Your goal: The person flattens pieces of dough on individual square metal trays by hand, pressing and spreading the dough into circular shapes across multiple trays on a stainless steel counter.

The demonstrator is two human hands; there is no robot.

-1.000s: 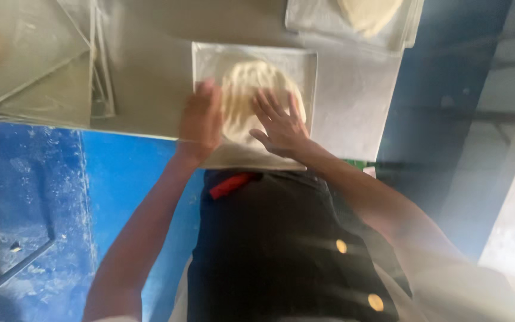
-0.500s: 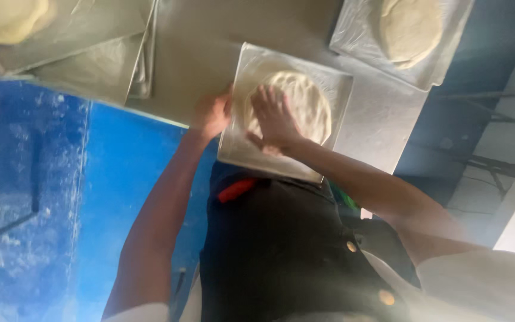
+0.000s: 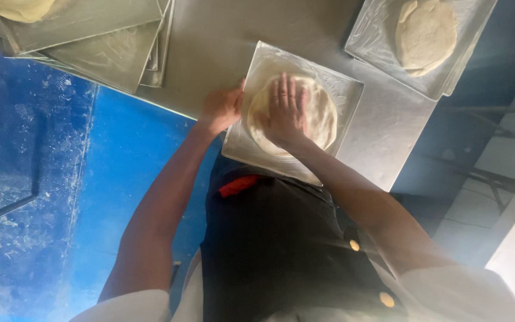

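Dough round (image 3: pixel 323 113) under flat, spread fingers (image 3: pixel 284 95)

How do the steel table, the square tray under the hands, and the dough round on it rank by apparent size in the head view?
1. steel table
2. square tray
3. dough round, lying within the tray.

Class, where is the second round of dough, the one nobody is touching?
In the head view, the untouched dough round lies on a square tray at the upper right, beyond the right hand.
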